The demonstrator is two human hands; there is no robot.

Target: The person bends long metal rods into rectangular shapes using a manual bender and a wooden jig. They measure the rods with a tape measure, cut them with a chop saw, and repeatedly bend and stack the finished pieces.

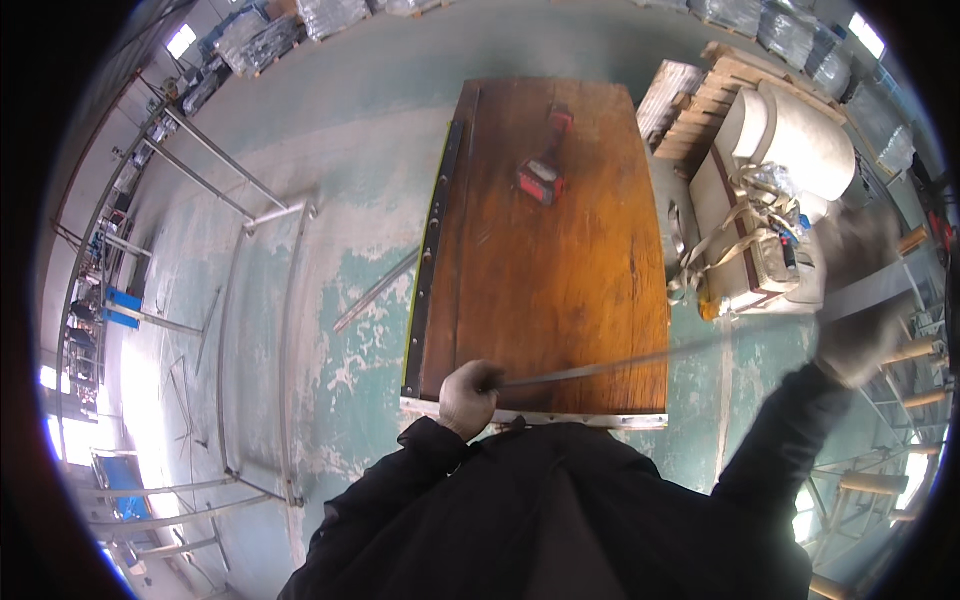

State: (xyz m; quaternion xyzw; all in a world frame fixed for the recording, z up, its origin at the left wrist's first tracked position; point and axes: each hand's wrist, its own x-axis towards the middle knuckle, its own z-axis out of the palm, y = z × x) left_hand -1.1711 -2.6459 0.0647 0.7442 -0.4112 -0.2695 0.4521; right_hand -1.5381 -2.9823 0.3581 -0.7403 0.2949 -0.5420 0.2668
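A long, thin grey strip [610, 368] slants up to the right across the near end of a brown wooden tabletop [560, 280]. My gloved left hand [468, 400] is closed on its left end, just above the table's near edge. My gloved right hand [858, 340] is out past the table's right side, blurred by motion. It grips the strip's far part, which looks wider and pale there. A red and black cordless power tool [541, 182] lies on the far half of the tabletop.
Along the table's left edge runs a dark rail with holes [428, 260]; a pale metal bar [535, 418] edges the near end. Metal frames [290, 330] stand on the floor at left. To the right are a cream padded block [730, 230] with straps and tools, and wooden pallets [710, 105].
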